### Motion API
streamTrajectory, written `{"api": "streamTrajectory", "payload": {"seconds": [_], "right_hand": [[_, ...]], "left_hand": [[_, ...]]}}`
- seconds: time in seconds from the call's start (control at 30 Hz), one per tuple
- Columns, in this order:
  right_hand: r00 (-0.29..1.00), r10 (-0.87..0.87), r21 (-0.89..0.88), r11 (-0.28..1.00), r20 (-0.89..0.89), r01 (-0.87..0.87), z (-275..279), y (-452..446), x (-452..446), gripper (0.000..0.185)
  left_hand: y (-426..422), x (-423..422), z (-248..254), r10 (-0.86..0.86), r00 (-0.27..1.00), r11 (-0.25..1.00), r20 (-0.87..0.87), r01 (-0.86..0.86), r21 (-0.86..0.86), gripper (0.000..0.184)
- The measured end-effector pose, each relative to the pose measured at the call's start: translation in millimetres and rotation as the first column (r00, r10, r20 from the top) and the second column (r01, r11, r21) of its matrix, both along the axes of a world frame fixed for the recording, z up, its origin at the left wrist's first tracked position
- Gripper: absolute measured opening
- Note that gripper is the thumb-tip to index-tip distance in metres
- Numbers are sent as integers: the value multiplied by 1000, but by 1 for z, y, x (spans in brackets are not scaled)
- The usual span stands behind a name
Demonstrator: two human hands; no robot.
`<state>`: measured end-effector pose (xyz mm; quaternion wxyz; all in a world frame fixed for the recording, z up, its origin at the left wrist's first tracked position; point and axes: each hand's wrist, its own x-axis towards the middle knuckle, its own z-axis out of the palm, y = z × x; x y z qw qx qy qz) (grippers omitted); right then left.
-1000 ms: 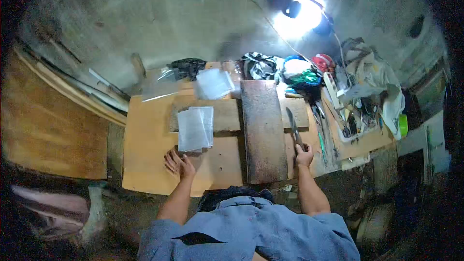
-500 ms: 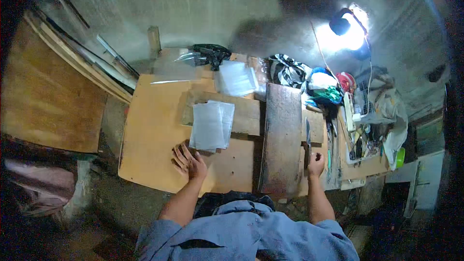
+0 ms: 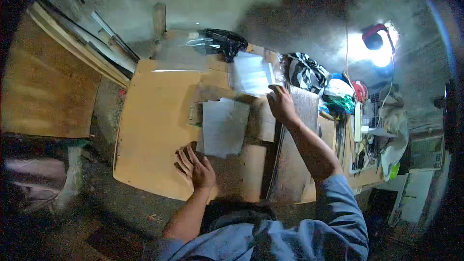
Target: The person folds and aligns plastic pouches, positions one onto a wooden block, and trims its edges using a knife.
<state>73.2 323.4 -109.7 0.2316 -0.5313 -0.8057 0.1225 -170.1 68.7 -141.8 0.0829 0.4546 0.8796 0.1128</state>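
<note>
My left hand is open, its fingers spread low over the yellow-brown table. Just above its fingertips lies a stack of translucent, whitish plastic sheets, partly on a wooden board. My right hand reaches across a dark, worn plank to the right edge of a second stack of similar sheets at the back. Its fingers are bent, with the thumb apart from the index finger. I cannot tell whether it touches the stack.
A black plastic bag and a black-and-white striped bag sit along the back. Blue, white and green bundled bags lie to the right, near a tray of tools. A bright lamp lights the wall.
My right hand has moved from beside the knife on the right, up and left to the back stack. My left hand stays near the front stack. The view has shifted slightly.
</note>
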Motion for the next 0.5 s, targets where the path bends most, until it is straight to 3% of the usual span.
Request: {"api": "streamTrajectory", "payload": {"seconds": [0.13,0.23,0.3,0.33,0.37,0.43,0.5], "right_hand": [[985,31,-24,999,171,-28,-22,54,-39,40],[982,69,8,997,175,-72,-40,90,-58,44],[970,143,-60,989,194,-134,-46,115,-67,47],[964,148,1,988,219,-152,-47,124,-76,50],[952,161,-87,986,259,-143,-46,132,-80,55],[936,155,-4,987,316,-162,-64,152,-83,57],[908,191,-140,979,373,-148,-58,159,-87,58]], "left_hand": [[4,-4,1,-12,1000,996,18,14,-83,66],[1,-7,-6,-32,999,998,-2,32,-51,65],[0,-8,-5,-71,997,997,-27,70,-39,66],[4,-8,3,-69,997,997,-26,68,-43,66],[8,-8,13,-67,998,997,15,67,-44,65],[10,-8,16,-57,997,997,57,60,-52,64],[8,-8,12,-52,997,994,50,56,-94,66]]}}
